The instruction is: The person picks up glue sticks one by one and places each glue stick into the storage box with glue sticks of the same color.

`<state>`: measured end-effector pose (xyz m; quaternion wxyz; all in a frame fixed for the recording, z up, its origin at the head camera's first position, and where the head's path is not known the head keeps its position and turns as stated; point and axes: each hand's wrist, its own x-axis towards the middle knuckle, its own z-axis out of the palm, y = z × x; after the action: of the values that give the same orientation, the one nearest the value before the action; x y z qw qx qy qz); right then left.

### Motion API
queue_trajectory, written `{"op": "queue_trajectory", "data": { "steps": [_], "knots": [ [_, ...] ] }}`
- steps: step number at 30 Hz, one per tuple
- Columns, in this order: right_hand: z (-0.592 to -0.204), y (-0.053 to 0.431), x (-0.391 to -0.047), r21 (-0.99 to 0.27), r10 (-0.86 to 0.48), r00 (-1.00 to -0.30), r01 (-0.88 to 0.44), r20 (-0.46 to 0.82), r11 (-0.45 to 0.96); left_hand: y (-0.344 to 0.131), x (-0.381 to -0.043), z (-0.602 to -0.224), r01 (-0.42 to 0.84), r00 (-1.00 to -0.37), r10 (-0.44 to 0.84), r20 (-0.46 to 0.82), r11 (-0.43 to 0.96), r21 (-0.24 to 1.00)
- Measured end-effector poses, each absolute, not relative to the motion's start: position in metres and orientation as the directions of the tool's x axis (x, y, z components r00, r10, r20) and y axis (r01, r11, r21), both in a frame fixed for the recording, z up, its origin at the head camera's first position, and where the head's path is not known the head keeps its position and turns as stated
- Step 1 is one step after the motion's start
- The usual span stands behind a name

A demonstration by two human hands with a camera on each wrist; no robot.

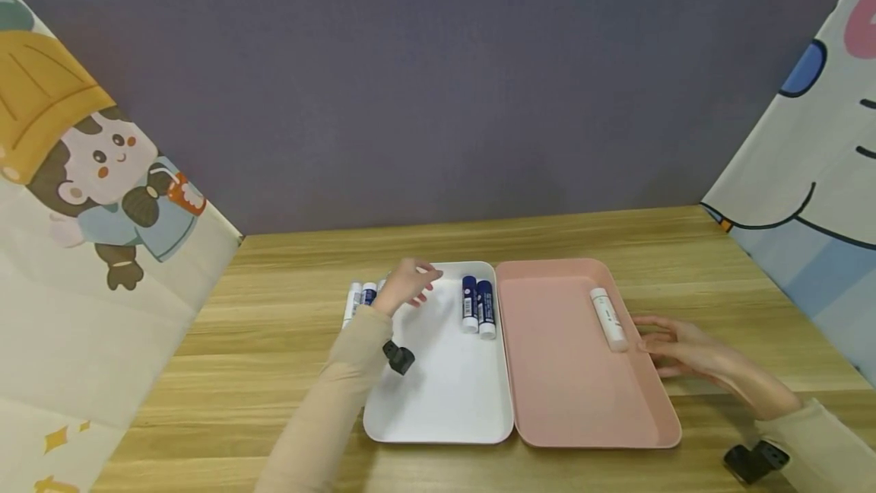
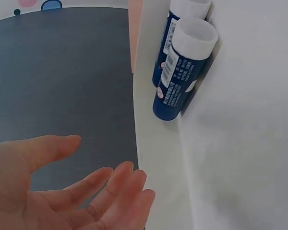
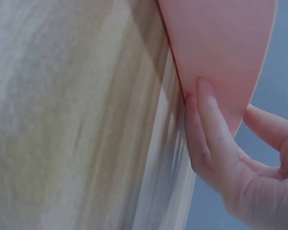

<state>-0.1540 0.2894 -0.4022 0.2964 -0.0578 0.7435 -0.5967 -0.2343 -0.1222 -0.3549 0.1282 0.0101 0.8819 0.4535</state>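
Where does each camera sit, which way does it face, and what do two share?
Head: on the head, facing forward and down at the white tray and pink tray; left hand, right hand and both sleeves show.
Left wrist: on that wrist, facing the two blue tubes in the white tray; only the left hand shows.
Right wrist: on that wrist, facing the pink tray's outer wall and the table; only the right hand shows.
Shared: head and left wrist both show the left hand, white tray and blue tubes.

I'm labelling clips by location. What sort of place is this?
Possibly a tabletop set up for filming: a wood-grain table, a plain grey backdrop behind it, and a cartoon sheet on each side.
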Motion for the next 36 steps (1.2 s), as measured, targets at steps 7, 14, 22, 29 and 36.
{"op": "queue_trajectory", "data": {
  "steps": [7, 14, 22, 29, 36],
  "knots": [
    [-0.402, 0.289, -0.154, -0.920, -0.436, -0.817, 0.277, -0.378, 0.279, -0.134, -0.232, -0.349, -0.084, -0.966, 0.143, -0.216, 0.618, 0.782],
    [-0.402, 0.289, -0.154, -0.912, -0.419, -0.820, 0.280, -0.390, 0.299, -0.146, -0.228, -0.341, -0.069, -0.965, 0.152, -0.214, 0.637, 0.768],
    [-0.402, 0.290, -0.155, -0.921, -0.441, -0.817, 0.265, -0.373, 0.286, -0.164, -0.225, -0.335, -0.025, -0.974, 0.152, -0.168, 0.664, 0.747],
    [-0.403, 0.291, -0.155, -0.919, -0.438, -0.816, 0.273, -0.378, 0.285, -0.183, -0.225, -0.336, -0.027, -0.978, 0.131, -0.160, 0.687, 0.726],
    [-0.404, 0.291, -0.155, -0.924, -0.450, -0.813, 0.266, -0.368, 0.275, -0.200, -0.225, -0.337, -0.023, -0.986, 0.105, -0.131, 0.689, 0.725]
  ]
}}
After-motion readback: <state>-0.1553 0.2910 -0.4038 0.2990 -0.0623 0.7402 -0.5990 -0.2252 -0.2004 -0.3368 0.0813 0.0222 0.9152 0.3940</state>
